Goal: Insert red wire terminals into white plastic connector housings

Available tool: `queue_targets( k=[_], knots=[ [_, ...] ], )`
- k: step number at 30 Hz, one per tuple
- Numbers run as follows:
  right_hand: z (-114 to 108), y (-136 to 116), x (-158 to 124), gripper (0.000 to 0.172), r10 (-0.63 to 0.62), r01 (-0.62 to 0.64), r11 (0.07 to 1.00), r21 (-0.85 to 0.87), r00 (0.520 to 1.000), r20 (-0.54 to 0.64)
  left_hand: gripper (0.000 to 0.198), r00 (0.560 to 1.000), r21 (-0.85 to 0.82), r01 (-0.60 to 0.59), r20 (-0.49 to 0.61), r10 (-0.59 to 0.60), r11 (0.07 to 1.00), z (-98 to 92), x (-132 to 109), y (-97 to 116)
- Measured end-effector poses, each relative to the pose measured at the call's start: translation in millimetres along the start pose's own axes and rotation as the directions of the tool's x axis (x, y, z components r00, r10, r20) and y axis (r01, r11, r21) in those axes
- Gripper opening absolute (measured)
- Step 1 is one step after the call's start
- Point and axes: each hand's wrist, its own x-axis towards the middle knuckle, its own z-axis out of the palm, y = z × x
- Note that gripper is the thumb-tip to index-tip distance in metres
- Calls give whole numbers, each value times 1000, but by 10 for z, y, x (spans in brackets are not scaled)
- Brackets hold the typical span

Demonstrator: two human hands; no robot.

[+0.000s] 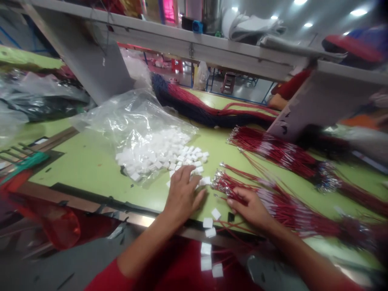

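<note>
Right of bag (121, 109): few wired blocks (207, 222) done; bundle (281, 202) bare-ended, loose blocks (184, 155) remain; right hand (253, 208) pinching wire (222, 197); left hand (182, 194) grip unclear.

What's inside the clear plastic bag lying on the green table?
Small white blocks show through the front of the plastic bag; more lie loose by the left hand. Upper blocks, folds and glare hide whatever lies deeper inside.

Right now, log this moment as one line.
left hand: at near edge of white pieces | right hand: at metal-tipped end of red wire bundle | clear bag: on green table
</note>
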Motion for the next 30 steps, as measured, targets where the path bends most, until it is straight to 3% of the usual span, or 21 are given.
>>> queue_targets(
  k=[5, 8, 12, 17, 23, 27, 30],
  knots=[
    [5, 3, 0, 32, -12, 13, 998, 64, 1000, -17, 12, 995, 107, -21, 103, 10, 994, 144, 137, -44],
    [1, -3, -3, 31, -20, 21, 997, 74, 1000, -19, 23, 997, 137, -20, 71, 11, 990, 108, 73, -130],
    [-2, -38, -14, 33, -29, 30, 997, 68, 999, -22, 39, 995, 56, -71, 69, 67, 996, 69, 78, -128],
    [5, -50, -14, 35, -9, 12, 994, 105, 999, -32, 28, 978, 44, -111, 183, 101, 993, 116, 200, -111],
    [8, -79, -10, 35, -12, 17, 989, 144, 999, -29, 19, 990, 97, -92, 112, 81, 991, 80, 195, -183],
    [11, -59, -23, 34, 7, -3, 989, 149, 1000, -25, 19, 986, -165, -141, 65, 154, 976, 25, 87, -114],
    [12, -35, -33, 33, 18, -15, 992, 127, 1000, -22, 21, 985, -412, -153, 13, 174, 898, 25, -56, -39]
  ],
)
